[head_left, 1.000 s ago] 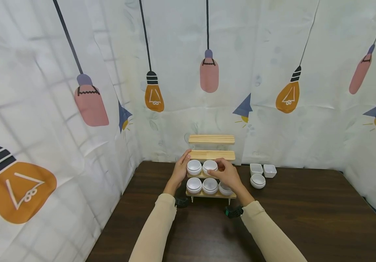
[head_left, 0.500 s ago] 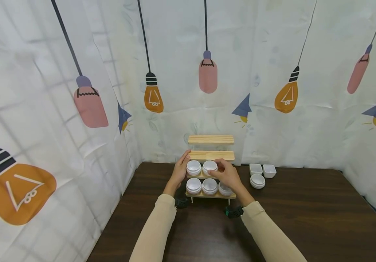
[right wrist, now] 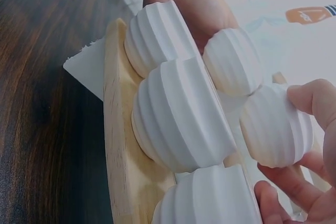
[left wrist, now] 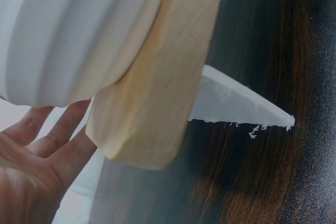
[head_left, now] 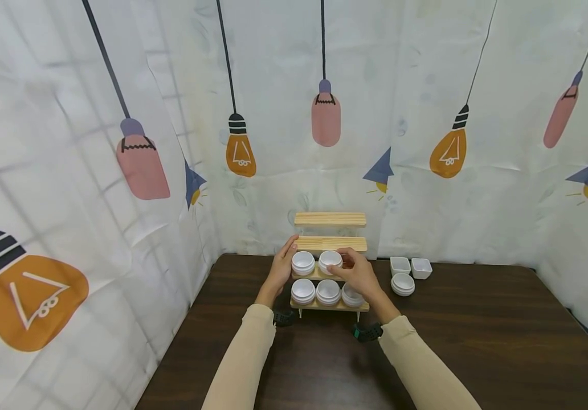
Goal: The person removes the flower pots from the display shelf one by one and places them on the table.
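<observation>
My right hand [head_left: 359, 274] pinches a white ribbed bowl [right wrist: 273, 127] between thumb and fingers, on the second tier of a stepped wooden rack [head_left: 331, 244]. Left of it on that tier stands another white bowl [head_left: 303, 262]. Three similar bowls line the front tier, the middle one [head_left: 328, 291] between two others; my right hand partly covers the rightmost [head_left: 350, 297]. At the rack's left side is my left hand [head_left: 277, 272], its fingers extended beside the second tier. In the left wrist view, a bowl and the shelf end hide those fingertips, so contact is unclear.
Two square white dishes [head_left: 400, 265] and one round white bowl [head_left: 403, 283] stand on the dark wooden table [head_left: 458, 330] to the right. The rack's upper two planks bear nothing. A lamp-printed curtain [head_left: 273, 188] hangs close behind the rack.
The bowl in my right hand has shifted slightly to the right along the second tier, the hand moving with it. My left hand stays in the same place.
</observation>
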### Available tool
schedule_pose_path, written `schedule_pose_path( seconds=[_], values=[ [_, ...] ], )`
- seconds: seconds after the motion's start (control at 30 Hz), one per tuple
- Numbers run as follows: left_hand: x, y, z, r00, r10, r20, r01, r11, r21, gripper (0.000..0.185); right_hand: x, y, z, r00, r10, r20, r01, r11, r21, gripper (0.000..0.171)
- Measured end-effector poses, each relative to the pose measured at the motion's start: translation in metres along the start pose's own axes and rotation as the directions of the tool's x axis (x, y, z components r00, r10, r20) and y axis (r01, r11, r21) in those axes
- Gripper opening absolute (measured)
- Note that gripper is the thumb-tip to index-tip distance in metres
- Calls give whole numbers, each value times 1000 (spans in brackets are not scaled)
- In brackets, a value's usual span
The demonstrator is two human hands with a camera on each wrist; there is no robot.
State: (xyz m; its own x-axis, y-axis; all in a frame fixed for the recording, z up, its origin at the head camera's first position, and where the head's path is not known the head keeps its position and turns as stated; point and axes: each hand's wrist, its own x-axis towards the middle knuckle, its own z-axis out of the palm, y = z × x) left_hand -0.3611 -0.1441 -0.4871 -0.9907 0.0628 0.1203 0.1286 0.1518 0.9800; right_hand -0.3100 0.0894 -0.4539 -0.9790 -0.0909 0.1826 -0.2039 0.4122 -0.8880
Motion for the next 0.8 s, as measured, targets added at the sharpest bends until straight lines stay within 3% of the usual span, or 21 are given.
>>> schedule_pose_path(
  seconds=[0.27,0.8],
  values=[
    [0,-2,1,998,52,-23,-52,998,26,49,2,3,-1,1000,20,10,-21,998,60,51],
    [-1,-1,1,1000,-9,-17,9,1000,-18,46,-1,0,-7,1000,29,11,-30,992,125,56]
  ],
)
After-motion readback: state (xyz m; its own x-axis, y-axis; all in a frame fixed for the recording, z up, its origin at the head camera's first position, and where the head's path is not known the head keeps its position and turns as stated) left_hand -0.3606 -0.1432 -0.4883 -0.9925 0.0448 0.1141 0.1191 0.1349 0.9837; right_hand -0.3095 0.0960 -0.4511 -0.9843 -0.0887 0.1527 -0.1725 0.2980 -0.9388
